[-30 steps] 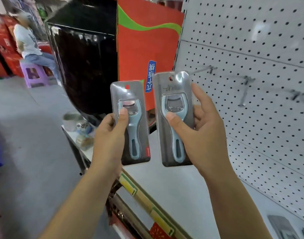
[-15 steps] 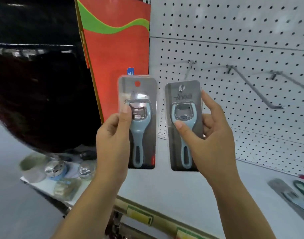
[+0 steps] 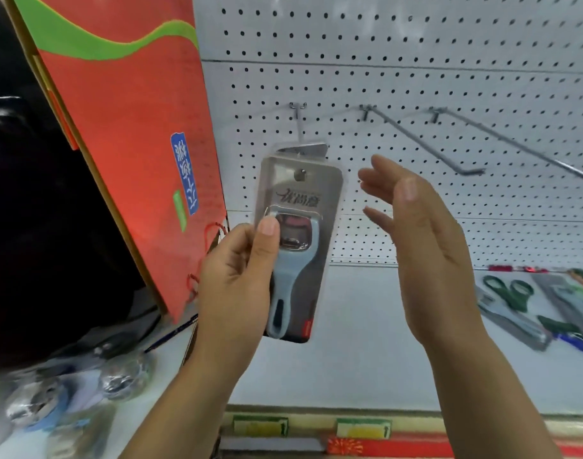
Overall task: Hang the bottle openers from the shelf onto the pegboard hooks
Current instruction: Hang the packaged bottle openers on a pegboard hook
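Your left hand (image 3: 237,279) pinched an opener pack (image 3: 298,246), thumb on its front, with its hang hole at the tip of the left hook (image 3: 299,127). A second pack (image 3: 303,150) peeked out just behind it. Your right hand (image 3: 425,246) hovered spread and empty right of the pack. You were mid-hanging; next, I judge, you needed to slide the pack back along the hook.

Blurred Chinese script on opener package (image 3: 296,226)
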A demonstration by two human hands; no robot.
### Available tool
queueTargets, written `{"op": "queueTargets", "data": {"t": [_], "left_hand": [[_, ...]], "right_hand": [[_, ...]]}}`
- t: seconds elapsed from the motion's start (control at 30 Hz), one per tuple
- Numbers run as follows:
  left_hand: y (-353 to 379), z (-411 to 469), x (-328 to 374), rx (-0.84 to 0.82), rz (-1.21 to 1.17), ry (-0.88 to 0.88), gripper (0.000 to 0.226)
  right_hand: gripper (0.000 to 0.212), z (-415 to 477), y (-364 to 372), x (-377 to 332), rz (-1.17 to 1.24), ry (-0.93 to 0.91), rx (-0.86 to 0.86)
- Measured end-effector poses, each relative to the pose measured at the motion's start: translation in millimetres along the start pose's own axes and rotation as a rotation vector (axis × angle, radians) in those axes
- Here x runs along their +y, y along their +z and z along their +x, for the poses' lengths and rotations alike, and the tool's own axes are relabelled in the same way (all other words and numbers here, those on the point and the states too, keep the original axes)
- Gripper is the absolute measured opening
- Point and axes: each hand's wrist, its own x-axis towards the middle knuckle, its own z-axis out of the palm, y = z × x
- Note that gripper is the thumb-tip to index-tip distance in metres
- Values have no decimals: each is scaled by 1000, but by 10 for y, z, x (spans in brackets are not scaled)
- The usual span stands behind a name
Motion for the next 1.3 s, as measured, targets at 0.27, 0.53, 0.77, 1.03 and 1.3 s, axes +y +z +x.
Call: {"op": "queueTargets", "data": {"t": [0.27, 0.53, 0.77, 1.03, 1.3], "left_hand": [[-71, 41, -36, -68, 48, 20, 64], [-75, 92, 20, -83, 149, 21, 65], [-113, 220, -69, -84, 174, -54, 70], [-63, 671, 188, -209, 187, 113, 21], [75, 1140, 186, -209, 334, 189, 22]], "right_hand": [[36, 58, 157, -44, -188, -150, -81], [37, 60, 172, -45, -231, -126, -46], [39, 78, 216, -46, -276, -198, -56], [56, 81, 253, 37, -373, -288, -134], [50, 109, 245, -12, -404, -250, -132]]}}
